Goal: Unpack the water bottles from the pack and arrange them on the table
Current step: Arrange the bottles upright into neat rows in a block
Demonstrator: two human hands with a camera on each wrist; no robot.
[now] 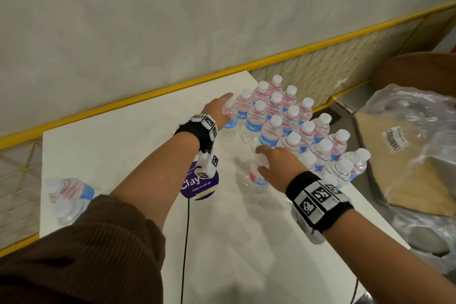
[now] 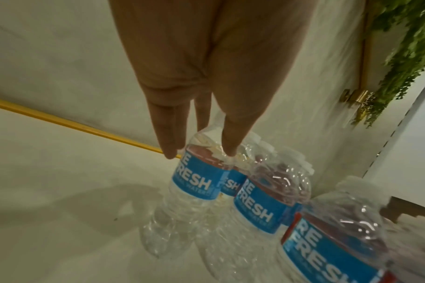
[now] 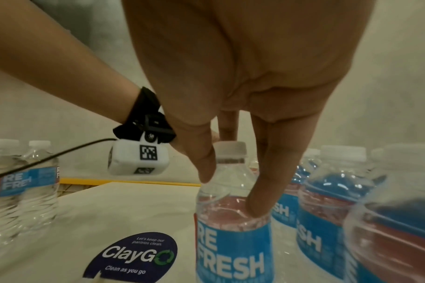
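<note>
Several clear water bottles (image 1: 293, 118) with blue labels and white caps stand clustered at the back right of the white table (image 1: 123, 155). My left hand (image 1: 223, 108) reaches down over the leftmost bottle (image 1: 228, 124) of the cluster. In the left wrist view, this left hand (image 2: 199, 151) has thumb and fingers straddling the bottle (image 2: 194, 183) at its neck, hiding the cap. My right hand (image 1: 262, 161) pinches the shoulder of a separate bottle (image 1: 256, 180) standing in front of the cluster. The right wrist view shows that hand (image 3: 230, 195) around this bottle (image 3: 233, 245), below its cap.
Two more bottles (image 1: 70, 192) stand at the table's left edge. A purple ClayGo sticker (image 1: 198, 185) lies between my arms. Crumpled plastic wrap with cardboard (image 1: 407, 155) sits off the table's right side. A yellow rail (image 1: 148, 94) runs behind the table.
</note>
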